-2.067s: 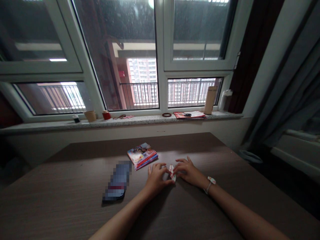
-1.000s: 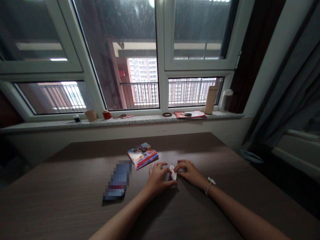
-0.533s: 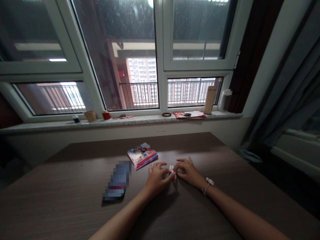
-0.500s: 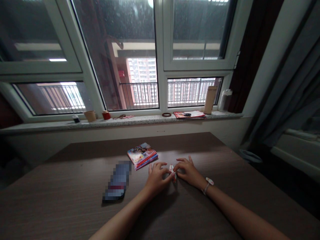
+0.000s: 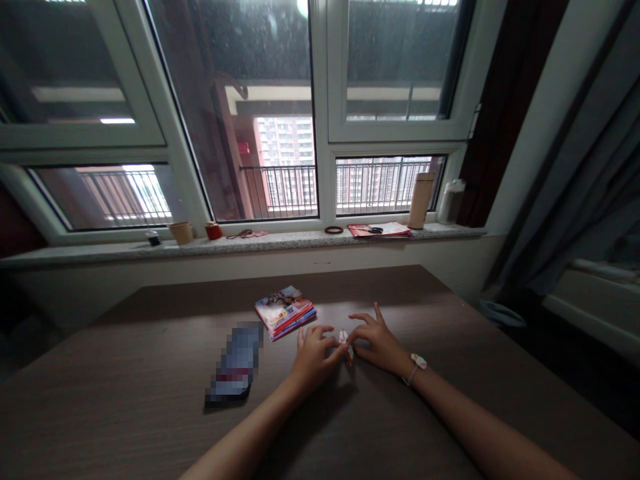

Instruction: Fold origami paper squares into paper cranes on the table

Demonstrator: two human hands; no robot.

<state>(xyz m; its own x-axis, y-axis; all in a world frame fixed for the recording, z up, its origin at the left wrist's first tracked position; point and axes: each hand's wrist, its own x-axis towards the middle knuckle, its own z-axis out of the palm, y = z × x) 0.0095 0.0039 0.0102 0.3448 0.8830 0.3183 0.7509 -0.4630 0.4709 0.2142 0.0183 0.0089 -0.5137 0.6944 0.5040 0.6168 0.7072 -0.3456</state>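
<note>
A small folded piece of colourful paper (image 5: 343, 336), white with red and green parts, is between my two hands, just above or on the brown table (image 5: 400, 427). My left hand (image 5: 314, 357) pinches its left side between thumb and index finger. On the right side, my right hand (image 5: 377, 341) grips it with thumb and index finger, its other fingers raised. A bracelet (image 5: 418, 362) with a pale charm circles my right wrist. Beyond my left hand lies a stack of colourful printed paper (image 5: 285, 311).
A phone-like dark flat object (image 5: 234, 365), blurred out, lies left of my hands. Along the windowsill (image 5: 295, 239) stand a paper cup (image 5: 181, 233), a red spool (image 5: 213, 231), a tan bottle (image 5: 421, 200), a pale bottle (image 5: 451, 201) and printed papers (image 5: 390, 230) with scissors on top.
My right hand's fingers have lifted and spread slightly, with the index finger and thumb still at the paper. My left hand stays almost the same.
</note>
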